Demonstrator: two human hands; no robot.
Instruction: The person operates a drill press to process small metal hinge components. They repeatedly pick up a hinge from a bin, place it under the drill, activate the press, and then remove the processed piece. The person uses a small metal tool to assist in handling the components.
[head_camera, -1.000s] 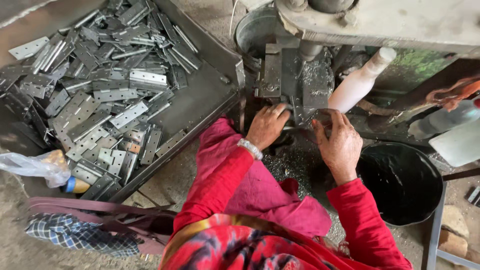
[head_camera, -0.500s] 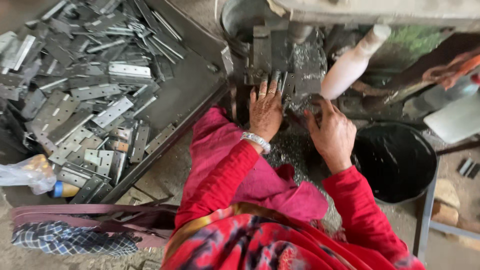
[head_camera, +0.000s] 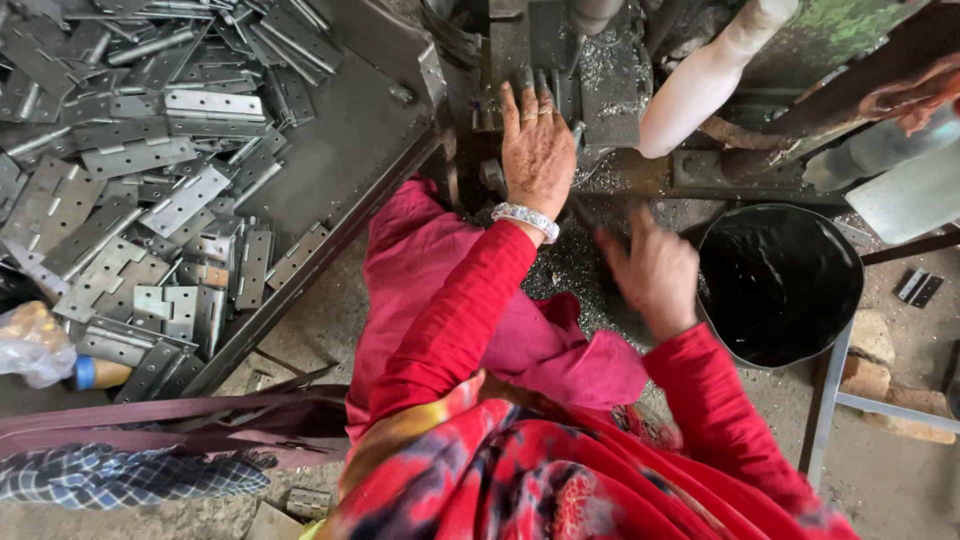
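Left hand: open, fingers spread flat on the grey metal press bed. Right hand: blurred, grip unclear, beside the round black bucket. Flat grey steel hinges: heaped in the tray at left.

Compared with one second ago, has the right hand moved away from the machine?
Yes. The right hand has pulled back from the machine block toward the person's body and now sits beside the black bucket.

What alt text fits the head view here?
A person in red sleeves presses the left hand flat on a metal press, right hand blurred near a black bucket. A tray of hinges lies left.
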